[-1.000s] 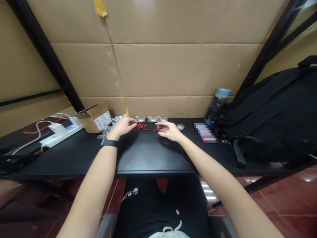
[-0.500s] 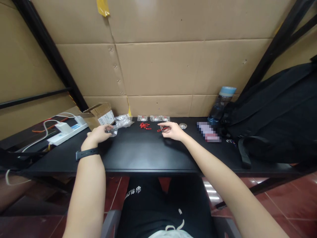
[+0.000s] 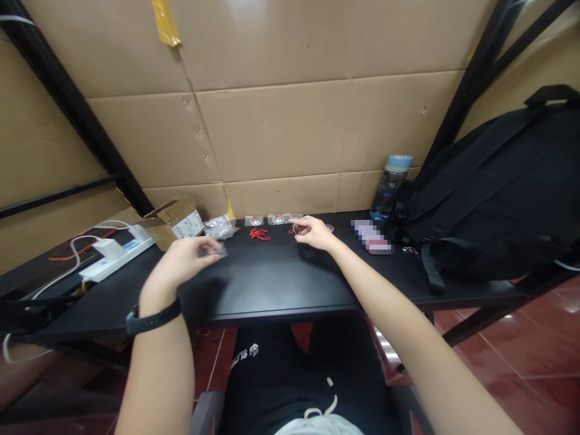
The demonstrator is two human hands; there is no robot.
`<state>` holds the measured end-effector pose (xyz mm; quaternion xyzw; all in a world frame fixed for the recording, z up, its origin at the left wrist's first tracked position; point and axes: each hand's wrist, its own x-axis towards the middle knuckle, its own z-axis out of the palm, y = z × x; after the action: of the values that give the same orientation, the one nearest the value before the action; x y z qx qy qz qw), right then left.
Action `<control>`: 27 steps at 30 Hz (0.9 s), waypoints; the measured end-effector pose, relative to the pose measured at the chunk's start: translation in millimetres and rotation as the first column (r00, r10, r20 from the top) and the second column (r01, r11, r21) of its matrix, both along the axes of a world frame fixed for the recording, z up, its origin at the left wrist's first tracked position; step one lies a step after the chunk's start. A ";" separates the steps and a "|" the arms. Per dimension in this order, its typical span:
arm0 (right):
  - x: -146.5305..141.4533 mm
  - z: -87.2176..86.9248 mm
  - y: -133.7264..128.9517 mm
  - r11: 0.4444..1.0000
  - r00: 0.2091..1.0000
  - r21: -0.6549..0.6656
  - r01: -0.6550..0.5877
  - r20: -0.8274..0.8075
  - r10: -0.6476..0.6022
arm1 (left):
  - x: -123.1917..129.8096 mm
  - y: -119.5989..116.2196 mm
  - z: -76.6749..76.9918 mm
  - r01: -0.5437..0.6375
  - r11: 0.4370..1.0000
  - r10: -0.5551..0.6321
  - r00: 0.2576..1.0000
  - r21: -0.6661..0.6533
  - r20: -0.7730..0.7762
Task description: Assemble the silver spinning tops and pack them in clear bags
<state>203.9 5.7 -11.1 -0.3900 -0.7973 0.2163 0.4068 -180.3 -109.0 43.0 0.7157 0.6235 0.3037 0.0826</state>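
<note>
My left hand (image 3: 181,261), with a dark band on the wrist, is closed on a small clear plastic bag (image 3: 221,250) above the left of the black table. My right hand (image 3: 315,234) pinches a small item with a red cord (image 3: 290,231); the fingers hide most of it. Between the hands lies a little heap of red cords (image 3: 258,233). Behind it, small clear packets (image 3: 254,221) with something inside stand in a row by the cardboard wall. A round clear disc-like thing (image 3: 330,228) shows partly behind my right hand.
At the back left are crumpled plastic bags (image 3: 219,228), an open cardboard box (image 3: 174,212) and a white power strip (image 3: 118,258) with chargers. To the right stand a blue-lidded bottle (image 3: 390,188) and a black backpack (image 3: 493,199), with a blurred-out flat item (image 3: 374,237) before them.
My left hand has moved right and nearer to me with the clear bag. My right hand keeps its pinch at about the same place. The head view has shifted slightly.
</note>
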 end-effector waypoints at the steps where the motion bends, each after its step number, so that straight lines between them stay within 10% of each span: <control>1: 3.0 0.7 2.1 1.000 1.000 0.013 0.025 0.004 -0.025 | 25.9 -0.6 7.1 0.131 0.991 -0.130 0.989 0.013 -0.063; 5: 19.6 1.8 10.7 0.993 0.993 0.035 0.111 0.023 -0.112 | 129.7 24.9 12.4 0.414 0.906 -0.389 0.896 0.084 -0.214; 10: 46.2 0.1 18.7 0.990 0.986 0.027 0.139 0.094 -0.141 | 199.7 80.8 -23.6 0.549 0.831 -0.477 0.787 0.092 -0.391; 20: 61.6 15.7 10.0 0.989 0.997 -0.141 0.048 0.069 -0.038 | 170.0 92.9 -39.4 0.738 0.639 -0.765 0.585 -0.215 -0.269; 27: 54.7 31.1 -6.2 0.969 0.962 -0.231 -0.091 0.230 0.145 | 174.7 78.3 -44.3 0.593 0.721 -0.693 0.626 -0.359 -0.357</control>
<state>258.6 -0.6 20.0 -0.4074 -0.8347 0.2769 0.2463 -5.6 -30.7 -1.4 0.9294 0.3531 0.0051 0.1072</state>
